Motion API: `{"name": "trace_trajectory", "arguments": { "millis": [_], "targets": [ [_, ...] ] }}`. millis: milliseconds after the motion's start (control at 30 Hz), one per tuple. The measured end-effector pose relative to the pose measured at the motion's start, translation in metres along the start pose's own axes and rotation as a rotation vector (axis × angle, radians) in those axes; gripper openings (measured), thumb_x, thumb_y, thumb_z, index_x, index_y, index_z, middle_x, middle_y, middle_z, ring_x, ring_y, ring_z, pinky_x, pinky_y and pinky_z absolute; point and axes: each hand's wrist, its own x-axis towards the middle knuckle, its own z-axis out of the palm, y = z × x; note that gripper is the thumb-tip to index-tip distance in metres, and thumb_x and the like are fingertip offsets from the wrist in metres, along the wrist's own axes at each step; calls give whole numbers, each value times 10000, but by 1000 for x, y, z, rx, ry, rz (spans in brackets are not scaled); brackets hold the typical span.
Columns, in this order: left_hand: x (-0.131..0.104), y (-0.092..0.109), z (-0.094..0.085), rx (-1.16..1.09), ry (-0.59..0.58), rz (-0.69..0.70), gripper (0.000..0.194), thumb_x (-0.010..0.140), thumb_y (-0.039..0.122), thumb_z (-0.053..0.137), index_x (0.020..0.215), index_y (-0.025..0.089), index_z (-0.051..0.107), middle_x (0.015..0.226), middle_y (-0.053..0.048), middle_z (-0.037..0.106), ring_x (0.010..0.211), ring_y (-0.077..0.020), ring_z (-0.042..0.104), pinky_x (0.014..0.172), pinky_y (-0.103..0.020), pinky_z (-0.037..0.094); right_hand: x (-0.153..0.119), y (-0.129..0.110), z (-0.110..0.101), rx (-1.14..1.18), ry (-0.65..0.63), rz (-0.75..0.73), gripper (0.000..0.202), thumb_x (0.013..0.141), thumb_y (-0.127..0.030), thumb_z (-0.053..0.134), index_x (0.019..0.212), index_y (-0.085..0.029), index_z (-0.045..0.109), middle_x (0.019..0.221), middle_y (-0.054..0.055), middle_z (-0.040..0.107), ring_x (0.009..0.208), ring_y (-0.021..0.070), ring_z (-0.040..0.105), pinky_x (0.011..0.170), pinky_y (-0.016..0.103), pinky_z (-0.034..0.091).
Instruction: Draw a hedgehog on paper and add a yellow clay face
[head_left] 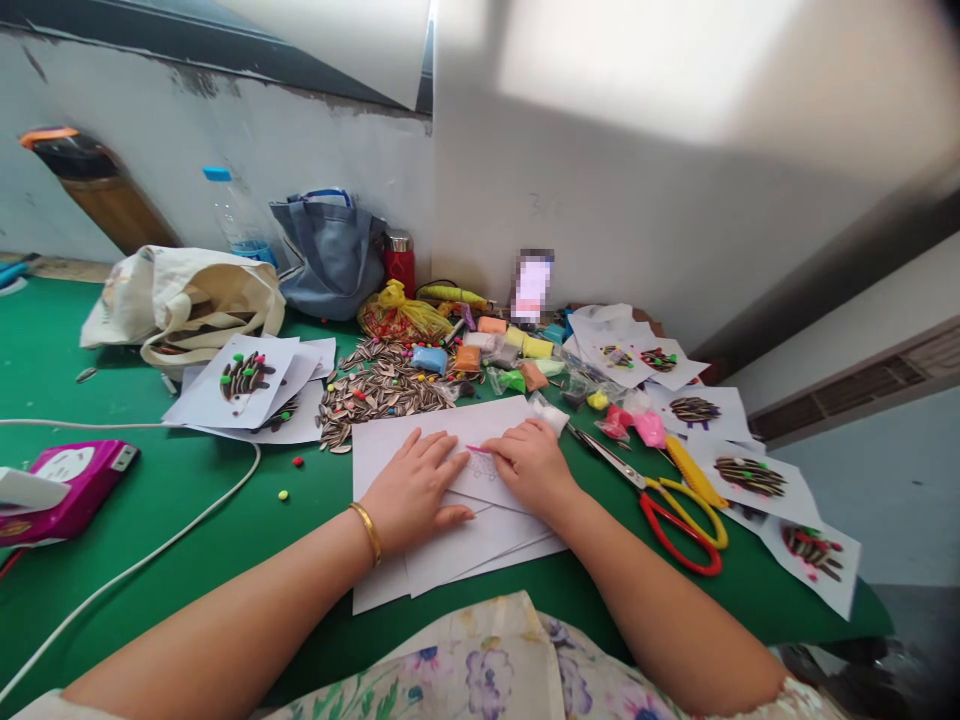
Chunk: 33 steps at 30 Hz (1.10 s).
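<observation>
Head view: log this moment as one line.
left hand: spread on white paper | right hand: fingertips at pink strip | beyond: sunflower seeds | right side: scissors

The sheets [381, 585] lie on the bench [300, 540] straight before me, with my left fingers [448, 468] on them and my right fingers [502, 450] just to the right. Behind the sheets I have the seeds [390, 395] and, right of those, the packets [469, 358]. The scissors [671, 490] lie right of my right fingers; beyond them, cards [814, 560] line the bench's right side. Left of the seeds, a pile of cards [244, 385] sits before the tote [131, 300]. Farther back, left to right, stand the bottle [236, 225], handbag [334, 260], flask [399, 265] and phone [532, 285], near the wall [637, 220]. At my far left lies the box [82, 490], the cable [187, 532] looping between it and the sheets.
</observation>
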Motion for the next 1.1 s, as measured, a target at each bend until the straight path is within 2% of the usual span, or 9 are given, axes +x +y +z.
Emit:
{"name": "trace_trajectory", "arguments": {
  "millis": [200,333,500,600,700,800,933,1000,1100],
  "targets": [
    [-1,-1,1,-27,26,0,767,842,676,535,1435,195,462,1470,-171,469,1389,-339,382,1180,-560,188,-2,1,2,40,0,-8,228,903,-158,563,1003,-269,736,866,8,733,870,170,617,1004,381,281],
    [-2,-2,3,-40,39,7,769,843,682,525,1432,193,457,1465,-165,474,1388,-338,375,1183,-562,167,-1,5,-1,29,20,22,240,911,-169,546,1054,-246,723,872,31,725,891,195,601,925,363,330],
    [-1,-1,3,-45,28,-6,761,832,687,535,1423,213,462,1459,-152,480,1385,-346,369,1181,-582,123,2,15,-5,-148,32,162,370,892,-91,500,1200,-223,659,1058,82,712,1017,246,563,916,416,302],
    [-2,-1,3,-58,31,-21,795,819,686,557,1441,208,429,1469,-145,474,1393,-339,359,1181,-594,89,3,16,-4,-207,40,188,400,876,-89,521,1238,-220,630,1210,104,667,1126,271,520,948,447,283],
    [-2,0,4,-72,36,-39,845,801,667,599,1468,200,375,1488,-142,454,1399,-327,351,1187,-584,71,1,11,-7,-178,85,148,357,888,-165,562,1232,-233,629,1317,104,605,1212,285,475,1008,472,261],
    [-2,-1,5,-87,52,-59,921,764,664,645,1486,185,334,1501,-156,430,1398,-325,353,1189,-574,96,-4,2,-10,-58,24,43,324,904,-304,604,1219,-231,632,1292,97,614,1205,267,494,1027,448,302],
    [-2,-5,5,-96,80,-82,1029,712,674,688,1509,171,275,1508,-178,406,1391,-334,363,1183,-577,136,-9,-4,-9,65,-136,-78,617,771,-520,741,1280,-206,588,1327,111,590,1228,283,497,1032,454,359],
    [-2,-8,5,-101,87,-89,1053,697,674,701,1514,173,264,1506,-181,407,1389,-339,367,1183,-583,138,-10,-4,-7,79,-168,-83,708,725,-533,776,1311,-199,563,1358,121,570,1248,296,490,1046,478,365],
    [-2,-11,5,-110,84,-95,1071,679,670,719,1516,187,257,1500,-179,416,1384,-338,378,1181,-591,142,-9,-2,-3,91,-167,-103,566,775,-438,763,1259,-194,599,1339,123,590,1229,276,521,1047,462,392]
  ]
}}
